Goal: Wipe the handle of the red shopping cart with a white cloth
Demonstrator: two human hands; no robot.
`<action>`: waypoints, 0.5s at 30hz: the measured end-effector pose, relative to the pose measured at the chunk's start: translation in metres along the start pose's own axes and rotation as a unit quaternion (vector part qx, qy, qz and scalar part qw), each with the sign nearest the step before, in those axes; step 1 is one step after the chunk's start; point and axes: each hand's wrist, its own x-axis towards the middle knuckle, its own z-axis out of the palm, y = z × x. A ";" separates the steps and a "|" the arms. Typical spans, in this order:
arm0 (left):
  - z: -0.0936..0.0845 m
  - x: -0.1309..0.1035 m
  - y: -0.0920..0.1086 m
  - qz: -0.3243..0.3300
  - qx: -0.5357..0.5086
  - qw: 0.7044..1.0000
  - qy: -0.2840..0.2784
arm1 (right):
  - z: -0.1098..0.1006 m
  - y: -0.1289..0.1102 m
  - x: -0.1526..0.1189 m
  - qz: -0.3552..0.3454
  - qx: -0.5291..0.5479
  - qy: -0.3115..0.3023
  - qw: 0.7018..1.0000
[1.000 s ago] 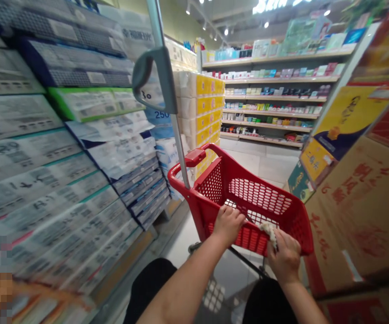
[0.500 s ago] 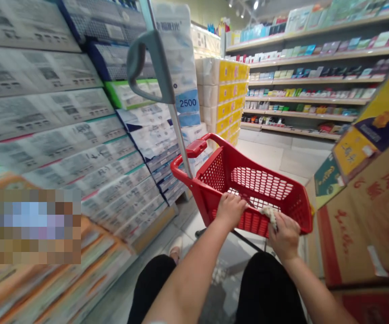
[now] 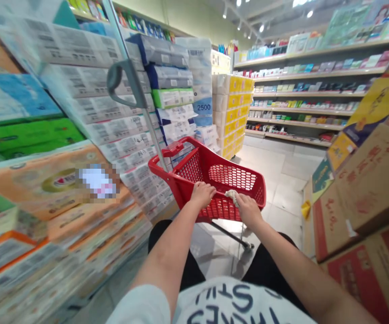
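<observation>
A red plastic shopping basket cart (image 3: pixel 226 171) with perforated walls stands in front of me, tilted in the view. My left hand (image 3: pixel 203 195) is closed over its near rim, fingers curled inward. Farther right along that rim, my right hand (image 3: pixel 249 210) is shut on a crumpled off-white cloth (image 3: pixel 232 197), which touches the rim. A long pull handle with a grey grip (image 3: pixel 127 85) rises from the basket's left end. Below the basket, a dark leg with a caster (image 3: pixel 248 246) reaches the floor.
Stacked tissue packs (image 3: pixel 106 121) line the left side, with orange packs (image 3: pixel 89 216) nearer me. Yellow-and-white packs (image 3: pixel 236 112) stand behind the cart. Cardboard boxes (image 3: pixel 359 180) crowd the right. Stocked shelves (image 3: pixel 302 108) span the back above the tiled floor (image 3: pixel 285 186).
The view has tilted up and widened, showing my shirt and more of the left stacks. The cart and both hands sit farther left and smaller in view. Both grips are kept.
</observation>
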 end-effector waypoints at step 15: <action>-0.018 -0.011 0.011 -0.039 0.022 0.998 -0.044 | -0.019 -0.053 0.016 -0.001 -0.033 -0.062 0.998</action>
